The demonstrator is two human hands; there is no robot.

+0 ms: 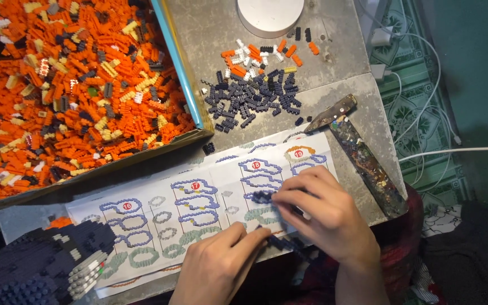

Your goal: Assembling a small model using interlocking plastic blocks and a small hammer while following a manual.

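I am pressing tiny dark blue plastic bricks into a curved strip [262, 196] that lies on the printed paper instruction sheet [159, 209] spread over the grey stone worktop [216, 34]. To do this well, I judge each brick should be seated squarely on its studs while the strip is kept flat against the matching outline on the sheet, with light pressure so the chain does not buckle.

My right hand [326, 217] is curled over the strip, fingertips pinched on its near end. My left hand [221, 265] is half closed, its forefinger stretched forward to touch more dark bricks [282, 243] just beneath the right hand; whether it grips one I cannot tell.

Beyond the hands sits a loose heap of dark blue bricks [252, 99] with a few orange and white ones. Far left of that, a blue-edged tray [190, 96] brims with orange bricks. A paint-spattered hammer [362, 155] lies right of the hands; the part-built dark model [40, 265] stands left.
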